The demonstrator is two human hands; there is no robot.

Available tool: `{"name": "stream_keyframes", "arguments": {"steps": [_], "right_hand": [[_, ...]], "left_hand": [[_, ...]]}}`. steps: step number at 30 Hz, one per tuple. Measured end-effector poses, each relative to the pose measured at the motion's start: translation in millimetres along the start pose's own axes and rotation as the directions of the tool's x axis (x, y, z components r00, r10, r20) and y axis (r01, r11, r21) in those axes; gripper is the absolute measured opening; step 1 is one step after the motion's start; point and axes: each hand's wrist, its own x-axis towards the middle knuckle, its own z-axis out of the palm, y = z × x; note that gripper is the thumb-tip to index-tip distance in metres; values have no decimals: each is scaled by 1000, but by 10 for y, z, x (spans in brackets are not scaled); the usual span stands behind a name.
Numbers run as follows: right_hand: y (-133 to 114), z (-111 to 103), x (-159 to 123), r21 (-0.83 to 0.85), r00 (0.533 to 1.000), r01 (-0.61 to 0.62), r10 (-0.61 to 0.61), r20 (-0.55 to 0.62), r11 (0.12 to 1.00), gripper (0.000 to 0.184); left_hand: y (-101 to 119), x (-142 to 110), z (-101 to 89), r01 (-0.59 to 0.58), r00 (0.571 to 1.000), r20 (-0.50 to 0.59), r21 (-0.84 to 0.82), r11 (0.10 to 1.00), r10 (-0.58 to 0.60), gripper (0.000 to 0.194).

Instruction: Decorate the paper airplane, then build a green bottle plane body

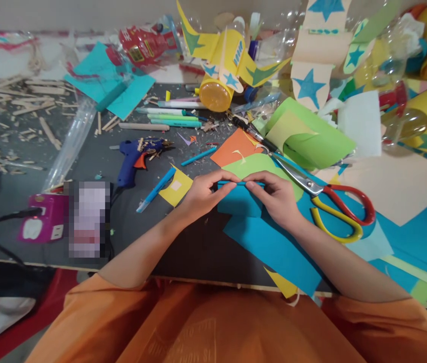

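My left hand [209, 191] and my right hand [273, 195] pinch the rolled top edge of a small blue sheet of paper [239, 201] between thumbs and fingers. Its lower part hangs flat toward me, above a larger blue sheet [277, 247] on the table. Left of my left hand lie a yellow paper piece [177, 187] with a pale square on it and a blue pen [156, 189]. Scissors [313, 186] with one red and one yellow handle rest right of my right hand. Green paper [253, 165] and orange paper [232, 148] lie just beyond my fingers.
A blue glue gun [130, 164], a phone [88, 219] and a magenta power box [41, 219] are on the left. Several markers [175, 119] and a yellow paper-covered bottle [219, 75] stand farther back. Wood sticks [24, 98] are scattered at the far left; coloured sheets [421, 237] cover the right.
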Motion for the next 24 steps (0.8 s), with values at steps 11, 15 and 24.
{"name": "stream_keyframes", "arguments": {"steps": [11,15,24], "right_hand": [[8,7,-4,7,999,41,-41,8,999,12],[17,20,-10,17,1000,29,-29,-3,999,17],[19,-9,-10,3,1000,-4,4,-16,1000,16]], "left_hand": [[29,12,15,74,997,8,-63,995,-74,25],[47,7,14,19,1000,-4,-28,999,-19,20],[-56,-22,6,105,994,49,-84,991,-101,37]]}}
